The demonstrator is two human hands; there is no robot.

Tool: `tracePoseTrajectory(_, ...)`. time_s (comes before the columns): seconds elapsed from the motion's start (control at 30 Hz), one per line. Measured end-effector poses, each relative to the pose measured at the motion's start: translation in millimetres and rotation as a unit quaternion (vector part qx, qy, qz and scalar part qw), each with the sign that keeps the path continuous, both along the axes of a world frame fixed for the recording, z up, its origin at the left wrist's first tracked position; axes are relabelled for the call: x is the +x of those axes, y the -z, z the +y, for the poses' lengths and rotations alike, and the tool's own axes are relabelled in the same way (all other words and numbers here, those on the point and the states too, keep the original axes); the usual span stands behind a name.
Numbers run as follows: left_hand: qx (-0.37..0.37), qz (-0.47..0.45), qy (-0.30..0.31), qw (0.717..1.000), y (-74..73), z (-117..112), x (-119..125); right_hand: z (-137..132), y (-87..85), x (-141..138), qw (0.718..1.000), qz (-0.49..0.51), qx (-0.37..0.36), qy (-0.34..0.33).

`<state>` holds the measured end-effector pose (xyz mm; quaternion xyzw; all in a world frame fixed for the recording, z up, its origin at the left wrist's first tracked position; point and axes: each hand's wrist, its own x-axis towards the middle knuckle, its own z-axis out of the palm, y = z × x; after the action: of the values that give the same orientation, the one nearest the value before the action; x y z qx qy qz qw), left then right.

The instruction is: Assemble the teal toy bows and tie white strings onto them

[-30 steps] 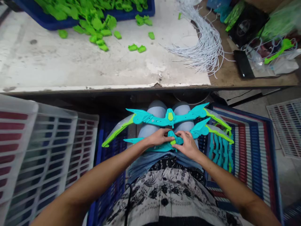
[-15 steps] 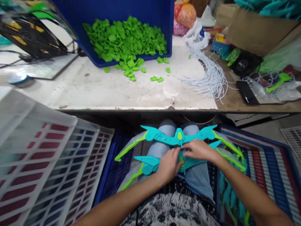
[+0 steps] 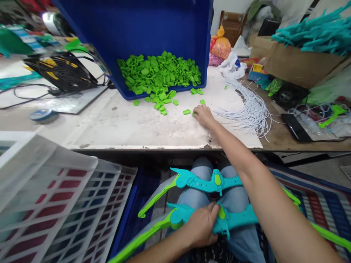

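Note:
Two teal toy bows with lime-green limbs lie across my lap. My left hand (image 3: pixel 201 225) is closed on the middle of the nearer bow (image 3: pixel 236 218), beside its green centre piece. The farther bow (image 3: pixel 203 181) rests on my knees untouched. My right hand (image 3: pixel 203 115) reaches out over the white table (image 3: pixel 123 124), fingers curled down on a small green plastic piece at the edge of a scatter of loose green pieces (image 3: pixel 161 104). Whether the fingers grip that piece is hidden.
A tilted blue crate (image 3: pixel 131 25) spills green pieces onto the table. A bundle of white cords (image 3: pixel 251 109) lies right of my hand. A black fan (image 3: pixel 61 71), tape roll (image 3: pixel 43 115), phone (image 3: pixel 294 126) and cardboard box of teal parts (image 3: pixel 298 60) ring the table. White crates (image 3: pixel 55 204) stand at my left.
My right hand left the nearer bow and reached forward to the green pieces on the table. The left hand stayed on the bow. The view tilted upward.

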<state>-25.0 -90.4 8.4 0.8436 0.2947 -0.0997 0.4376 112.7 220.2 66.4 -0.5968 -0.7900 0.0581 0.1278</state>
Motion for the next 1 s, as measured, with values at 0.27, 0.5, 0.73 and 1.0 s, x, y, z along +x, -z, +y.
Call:
tracePoseTrajectory(0.27, -0.187, -0.011, 0.015, 0.982, 17.2, 32.6, 1.0, -40.2, -42.6, 60.5, 0.965, -0.004, -0.246, -0.094)
tracePoseTrajectory(0.5, -0.256, -0.022, -0.035, 0.966, 37.3, 41.0, 10.2, -53.9, -26.5, 70.4, 0.994, 0.0, -0.107, 0.033)
tracePoseTrajectory(0.73, -0.271, -0.05, -0.054, 0.96, 40.3, 38.2, 7.8, -86.7, -17.8, 46.1, 0.986, -0.119, -0.043, 0.112)
tracePoseTrajectory(1.0, -0.277, -0.055, -0.049, 0.958, 35.7, 40.3, 9.3, -128.3, -8.5, 44.2, 0.997, -0.021, 0.003, 0.077)
